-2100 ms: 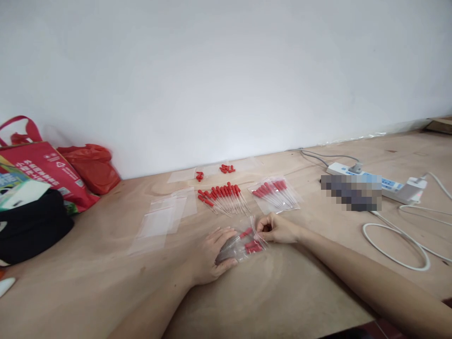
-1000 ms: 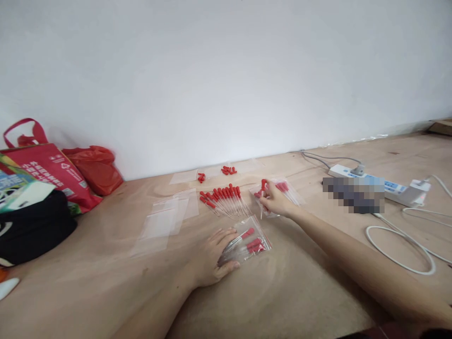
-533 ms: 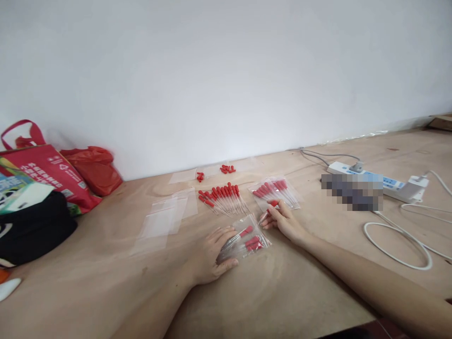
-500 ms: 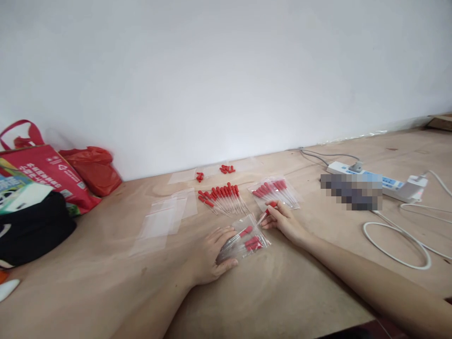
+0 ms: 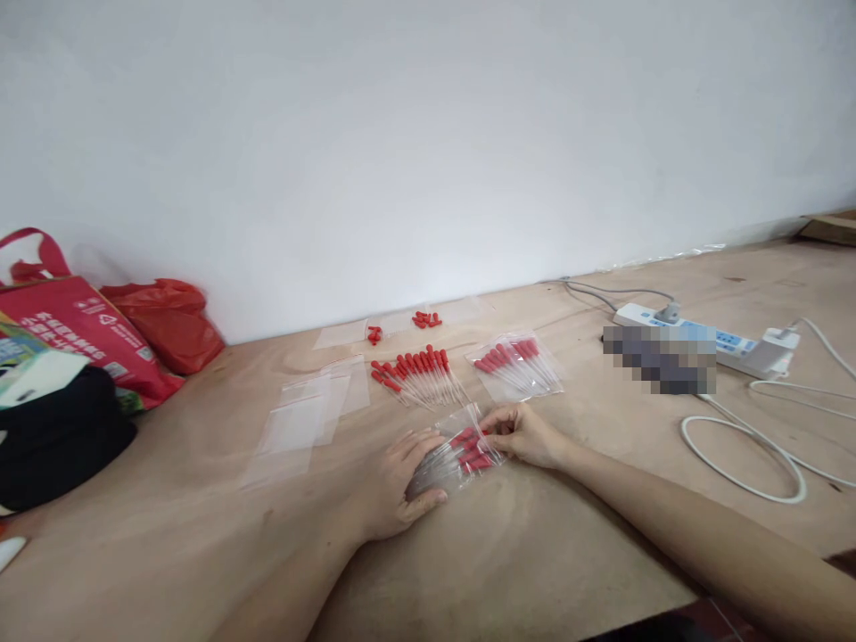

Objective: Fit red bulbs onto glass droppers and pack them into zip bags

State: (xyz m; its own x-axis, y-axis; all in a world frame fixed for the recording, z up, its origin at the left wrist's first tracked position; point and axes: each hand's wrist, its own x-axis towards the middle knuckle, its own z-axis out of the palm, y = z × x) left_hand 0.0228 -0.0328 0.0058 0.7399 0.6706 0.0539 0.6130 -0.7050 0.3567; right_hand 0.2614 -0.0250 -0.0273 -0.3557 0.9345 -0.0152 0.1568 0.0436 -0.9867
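Note:
A clear zip bag (image 5: 428, 474) holding several glass droppers with red rubber bulbs (image 5: 473, 463) lies in front of me. My left hand (image 5: 405, 481) holds it against the table, fingers along the far side and thumb along the near side. At the bag's right end, the bent fingers of my right hand (image 5: 518, 434) pinch the red bulb of a dropper inside the mouth; fingers and film partly hide it. Beyond the bag lies a row of loose droppers (image 5: 421, 374). To their right rests another clear bag filled with droppers (image 5: 518, 366).
Flat clear bags (image 5: 304, 415) overlap at the left. Loose red bulbs (image 5: 426, 318) lie near the wall beside more bags. A power strip (image 5: 702, 330), a blurred dark object (image 5: 659, 359) and a white cable (image 5: 742, 493) occupy the right. Shopping bags (image 5: 100, 330) stand far left.
My right hand has moved a little toward the left and down, carrying a dropper into the bag's mouth. More red bulbs now show inside the bag. My left hand stays in place.

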